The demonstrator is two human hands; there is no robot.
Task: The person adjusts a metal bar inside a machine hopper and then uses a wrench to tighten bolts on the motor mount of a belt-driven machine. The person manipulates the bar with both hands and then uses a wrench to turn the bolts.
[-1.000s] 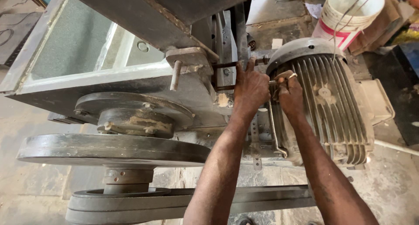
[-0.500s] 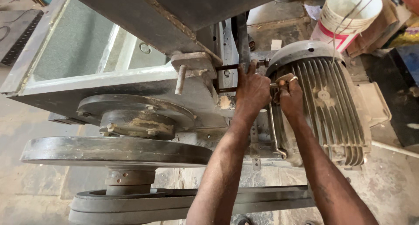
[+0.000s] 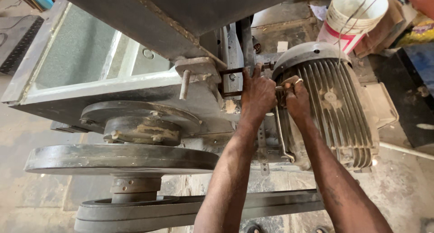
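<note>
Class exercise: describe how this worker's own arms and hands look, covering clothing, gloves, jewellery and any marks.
Both forearms are bare, with no sleeves showing. The left hand and right hand wear no gloves. A light band, apparently a ring, sits on a right finger. Both look dusty from the work.

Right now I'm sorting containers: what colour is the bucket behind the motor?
White bucket with a red lower band, in the head view.

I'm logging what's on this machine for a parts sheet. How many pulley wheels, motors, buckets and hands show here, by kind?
Pulley wheels: 2, the large wheel and the belt wheel below it
Electric motors: 1, the ribbed motor
Buckets: 1, the white bucket
Hands: 2, the left hand and the right hand
Total: 6
</note>
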